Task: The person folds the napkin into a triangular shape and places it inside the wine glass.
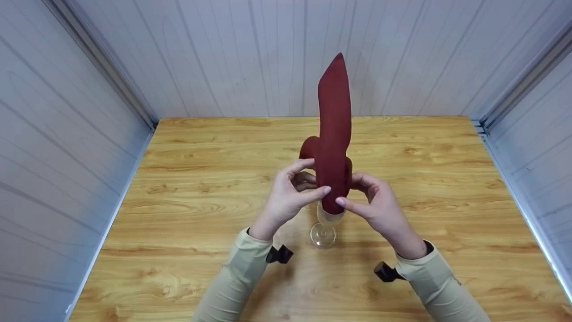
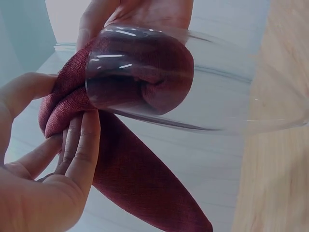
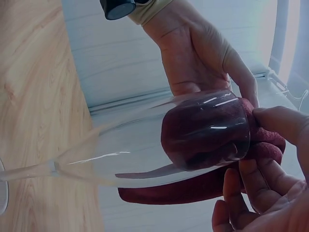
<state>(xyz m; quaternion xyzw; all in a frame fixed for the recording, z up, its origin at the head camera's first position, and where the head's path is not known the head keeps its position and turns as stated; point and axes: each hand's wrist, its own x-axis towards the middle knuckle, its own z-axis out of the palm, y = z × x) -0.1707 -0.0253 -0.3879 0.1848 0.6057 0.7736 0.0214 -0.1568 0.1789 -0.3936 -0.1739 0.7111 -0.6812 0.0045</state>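
Note:
A dark red folded cloth napkin (image 1: 334, 116) stands upright in a clear stemmed glass (image 1: 330, 217), its long pointed end rising well above the rim. The glass's round foot (image 1: 322, 235) is on the table. My left hand (image 1: 283, 194) pinches the napkin just above the rim, thumb at its front. From the other side my right hand (image 1: 383, 210) pinches it too, its thumb low by the rim. In the left wrist view the rolled bottom of the napkin (image 2: 164, 72) fills the upper part of the glass bowl. The lower bowl (image 3: 130, 150) holds nothing in the right wrist view.
The wood-grain table (image 1: 201, 179) reaches back to a pale panelled wall (image 1: 223, 58). Side walls stand at left and right. A black wrist camera (image 1: 280, 254) juts from the left sleeve, and another black camera (image 1: 385, 272) from the right.

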